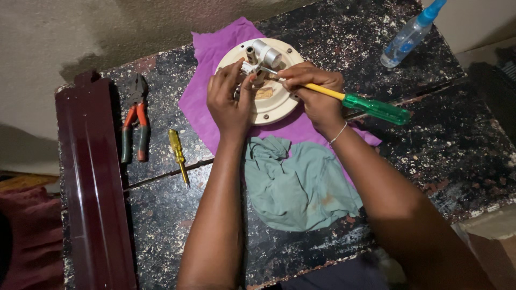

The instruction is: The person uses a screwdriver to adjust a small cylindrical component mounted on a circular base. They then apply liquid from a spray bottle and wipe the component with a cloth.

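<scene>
The worktop [430, 156] is a dark, flat surface with heavily chipped and speckled paint and a seam running across it. Toward its far edge, near the middle, lies a purple cloth [207, 102], and on it rests a round cream-coloured plastic base plate [279, 104] carrying a short cylindrical metal fitting [264, 53] at its centre. The left hand [230, 99] is curled over the near-left part of the plate, its fingers drawn together and pinched on a small part beside the fitting; what exactly the fingertips hold cannot be determined. The right hand [317, 94] is closed around a screwdriver [365, 104] with a yellow shank sleeve and a translucent green handle that projects toward the right edge; the metal tip points at the fitting. A thin bracelet sits on the right wrist. A crumpled grey-green cloth [295, 188] lies just nearer than the plate, overlapping the purple cloth. Toward the left edge lie pliers [134, 121] with orange and green grips, and beside them a small yellow screwdriver [178, 154]. A clear spray bottle [408, 37] with a blue cap lies at the far right corner. A glossy maroon panel [91, 193] runs along the left edge.
</scene>
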